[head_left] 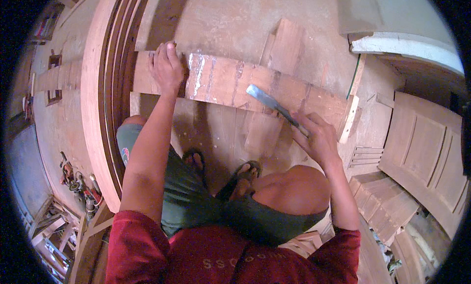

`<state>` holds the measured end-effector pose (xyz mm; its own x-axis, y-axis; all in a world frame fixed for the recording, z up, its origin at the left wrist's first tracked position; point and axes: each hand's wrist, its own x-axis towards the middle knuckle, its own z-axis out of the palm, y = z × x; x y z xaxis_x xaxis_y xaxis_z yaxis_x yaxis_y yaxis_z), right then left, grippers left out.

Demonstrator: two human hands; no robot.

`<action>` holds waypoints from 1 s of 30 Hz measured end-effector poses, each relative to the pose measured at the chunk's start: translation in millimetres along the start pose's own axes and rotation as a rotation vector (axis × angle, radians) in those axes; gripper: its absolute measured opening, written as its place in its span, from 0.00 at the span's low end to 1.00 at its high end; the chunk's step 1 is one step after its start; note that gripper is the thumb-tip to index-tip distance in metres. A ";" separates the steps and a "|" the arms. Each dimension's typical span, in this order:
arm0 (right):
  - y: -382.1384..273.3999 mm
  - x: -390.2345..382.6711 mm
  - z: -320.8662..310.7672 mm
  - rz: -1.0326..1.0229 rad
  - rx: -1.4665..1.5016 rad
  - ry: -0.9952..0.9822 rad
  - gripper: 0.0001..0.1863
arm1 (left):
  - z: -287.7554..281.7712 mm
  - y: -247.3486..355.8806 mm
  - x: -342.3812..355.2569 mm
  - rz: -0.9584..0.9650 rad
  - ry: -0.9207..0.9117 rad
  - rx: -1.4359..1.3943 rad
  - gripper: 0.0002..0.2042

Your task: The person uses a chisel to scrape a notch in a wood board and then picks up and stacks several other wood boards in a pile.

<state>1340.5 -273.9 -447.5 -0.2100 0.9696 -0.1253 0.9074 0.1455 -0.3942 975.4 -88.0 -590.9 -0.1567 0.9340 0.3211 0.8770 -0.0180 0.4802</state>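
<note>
At the far left, power tools [78, 183] lie on the floor beside a tall curved wooden frame [95, 88]. Just right of it, the left hand [167, 68] presses flat, fingers spread, on the left end of a long wooden plank [230, 85] that lies across in front of the person's knees, streaked with white near the hand. Further right, the right hand [316, 137] has its grip closed around the handle of a chisel [272, 105], whose flat blade lies on the plank's top face, pointing up-left. At the far right, panelled door pieces [422, 151] rest on the floor.
</note>
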 end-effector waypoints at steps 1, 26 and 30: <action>-3.5 -4.5 6.1 0.017 0.016 0.007 0.24 | -5.3 -8.7 -5.6 -0.004 -0.009 0.015 0.24; -4.5 28.3 -5.2 0.067 0.061 0.010 0.22 | 0.6 -3.8 -4.2 0.006 0.002 0.008 0.23; 1.3 22.2 -6.1 0.093 0.045 -0.012 0.21 | -3.2 -17.7 -4.2 0.019 0.031 0.035 0.22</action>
<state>1339.2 -251.0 -445.2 -0.1298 0.9762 -0.1737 0.9060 0.0456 -0.4208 959.1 -92.7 -598.1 -0.1534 0.9222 0.3551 0.8951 -0.0227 0.4454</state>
